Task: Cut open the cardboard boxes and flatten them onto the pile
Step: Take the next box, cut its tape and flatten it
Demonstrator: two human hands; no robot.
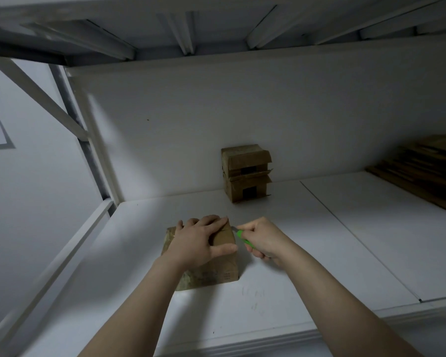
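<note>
on the white shelf (319,253) the flattened pile (428,171) lies far right, and two stacked boxes (246,173) wait at the back. the near box (216,271) sits in front, pinned under the left hand (196,243), fingers spread flat. the right hand (264,240) grips a green cutter (243,239), blade at the box's top edge (cutting stage, i'd say); next it needs a steady draw along the seam.

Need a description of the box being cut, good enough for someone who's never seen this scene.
Start at the white shelf board: the brown cardboard box sits near its front edge, left of centre. The left hand presses on its top while the right hand holds a green-handled knife at its far right corner. The two stacked open-flapped boxes stand untouched against the back wall.
</note>
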